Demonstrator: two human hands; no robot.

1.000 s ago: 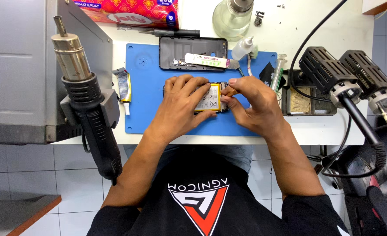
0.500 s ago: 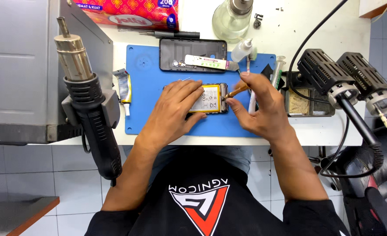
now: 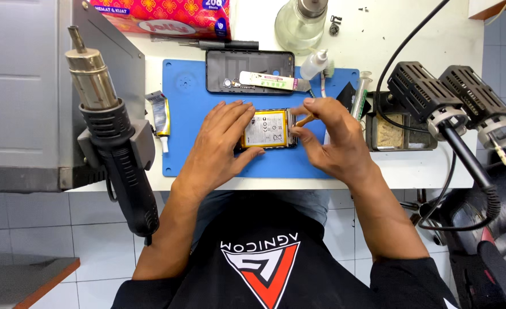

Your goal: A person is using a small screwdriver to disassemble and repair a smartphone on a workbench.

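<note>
Left hand [image 3: 221, 146] pins the opened phone [image 3: 267, 130] mid-mat while right hand [image 3: 327, 140] pinches an orange pry tool [image 3: 305, 119]; slipping could puncture its battery.

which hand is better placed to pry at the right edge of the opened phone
Right, probably. The right hand already pinches a thin orange tool with its tip at the opened phone's right edge. The left hand lies flat across its left side, steadying it.
</note>
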